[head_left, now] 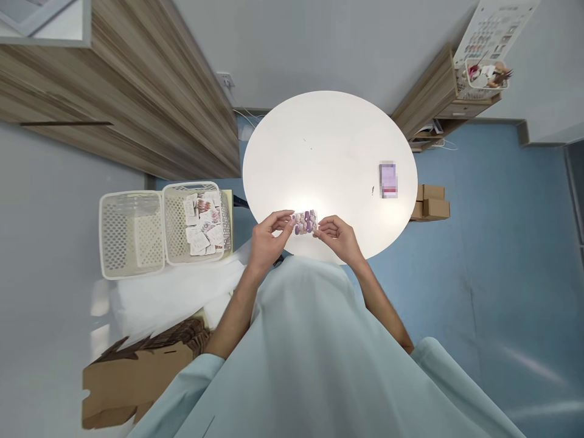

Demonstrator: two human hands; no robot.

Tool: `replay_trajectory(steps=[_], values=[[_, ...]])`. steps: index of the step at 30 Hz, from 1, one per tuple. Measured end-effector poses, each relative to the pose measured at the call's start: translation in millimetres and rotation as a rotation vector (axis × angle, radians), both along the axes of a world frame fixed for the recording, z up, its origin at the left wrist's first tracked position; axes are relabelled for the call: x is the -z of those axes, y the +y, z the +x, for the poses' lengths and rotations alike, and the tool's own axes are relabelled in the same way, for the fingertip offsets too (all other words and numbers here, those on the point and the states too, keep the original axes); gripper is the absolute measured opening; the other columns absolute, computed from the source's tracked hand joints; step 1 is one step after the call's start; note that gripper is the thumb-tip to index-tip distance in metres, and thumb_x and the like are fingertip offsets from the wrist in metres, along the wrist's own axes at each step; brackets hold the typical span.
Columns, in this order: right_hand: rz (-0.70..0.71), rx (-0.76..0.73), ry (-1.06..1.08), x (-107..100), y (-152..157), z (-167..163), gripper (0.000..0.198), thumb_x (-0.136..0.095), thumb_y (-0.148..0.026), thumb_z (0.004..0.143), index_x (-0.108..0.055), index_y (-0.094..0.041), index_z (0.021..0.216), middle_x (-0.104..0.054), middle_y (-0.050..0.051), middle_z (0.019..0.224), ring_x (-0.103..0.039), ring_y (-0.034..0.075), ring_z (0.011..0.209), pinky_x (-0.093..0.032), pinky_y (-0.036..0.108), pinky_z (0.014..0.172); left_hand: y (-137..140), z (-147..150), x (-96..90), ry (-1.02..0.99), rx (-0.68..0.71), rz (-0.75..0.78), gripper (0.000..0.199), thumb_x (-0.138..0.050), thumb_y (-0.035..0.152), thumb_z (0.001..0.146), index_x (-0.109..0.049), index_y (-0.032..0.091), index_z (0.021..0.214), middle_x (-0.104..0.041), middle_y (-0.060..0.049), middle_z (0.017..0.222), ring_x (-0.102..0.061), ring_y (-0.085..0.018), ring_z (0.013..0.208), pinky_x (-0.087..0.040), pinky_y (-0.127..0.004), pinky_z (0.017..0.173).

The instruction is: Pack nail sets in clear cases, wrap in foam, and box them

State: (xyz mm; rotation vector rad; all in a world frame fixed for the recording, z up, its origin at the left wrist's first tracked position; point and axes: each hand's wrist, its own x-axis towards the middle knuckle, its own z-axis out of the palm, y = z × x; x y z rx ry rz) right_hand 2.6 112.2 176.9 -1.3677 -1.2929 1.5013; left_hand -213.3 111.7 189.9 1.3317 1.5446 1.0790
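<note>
Over the near edge of a round white table (328, 140), a small set of purple and pale press-on nails (305, 222) is held between both hands. The nails sit in rows on what looks like a clear or white backing. My left hand (270, 236) pinches the set's left end between thumb and fingers. At the opposite end, my right hand (338, 237) grips the right edge with its thumb and curled fingers. Farther right on the tabletop lies a blurred purple rectangular item (388, 180), apart from both hands.
Left of the table stand a white basket (170, 201) of nail cards (204, 224) and a second white basket (104, 237). Flattened cardboard (137, 377) lies below them. Small brown boxes (435, 201) stand right of the table. A wooden cabinet (182, 91) borders the left.
</note>
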Motion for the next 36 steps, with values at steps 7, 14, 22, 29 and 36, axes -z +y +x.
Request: replay_trajectory(steps=[7,14,22,29,36], values=[[0.155,0.019,-0.049,-4,9,9,0.033,-0.075,-0.049,0.094,-0.071,-0.028,0.118,-0.074,0.005,0.112,-0.074,0.021,0.101,-0.063,0.037,0.090,-9,11,4.6,0.008,0.042,0.006,0.026,-0.070,0.041,0.097,-0.076,0.022,0.115,-0.077,-0.004,0.099,-0.073,-0.015,0.081,-0.060,-0.028,0.080],[0.245,-0.036,-0.069,2,16,18,0.027,-0.070,-0.052,0.098,-0.077,-0.026,0.096,-0.073,0.004,0.099,-0.072,0.021,0.094,-0.064,0.038,0.087,-19,27,7.5,0.027,0.073,0.004,0.024,-0.068,0.040,0.099,-0.076,0.023,0.114,-0.075,-0.004,0.102,-0.071,-0.014,0.079,-0.059,-0.028,0.078],[0.222,-0.198,-0.101,18,16,31,0.025,-0.063,-0.049,0.103,-0.070,-0.025,0.098,-0.071,0.005,0.099,-0.070,0.020,0.091,-0.062,0.039,0.088,-29,38,23.1,0.024,0.020,-0.093,0.026,-0.068,0.041,0.098,-0.076,0.023,0.114,-0.077,-0.005,0.105,-0.072,-0.015,0.079,-0.058,-0.028,0.074],[0.099,-0.281,-0.108,37,19,28,0.022,-0.068,-0.047,0.098,-0.069,-0.025,0.099,-0.075,0.004,0.099,-0.073,0.020,0.092,-0.062,0.039,0.089,-40,33,40.6,0.026,-0.035,-0.170,0.029,-0.068,0.042,0.097,-0.077,0.022,0.115,-0.077,-0.005,0.102,-0.071,-0.015,0.077,-0.058,-0.028,0.075],[0.050,-0.366,-0.106,59,31,-2,0.024,-0.070,-0.048,0.093,-0.069,-0.024,0.092,-0.077,0.004,0.095,-0.074,0.021,0.089,-0.062,0.040,0.089,-51,10,60.4,0.036,-0.098,-0.182,0.032,-0.065,0.045,0.097,-0.077,0.023,0.117,-0.077,-0.006,0.108,-0.068,-0.014,0.076,-0.056,-0.028,0.073]])
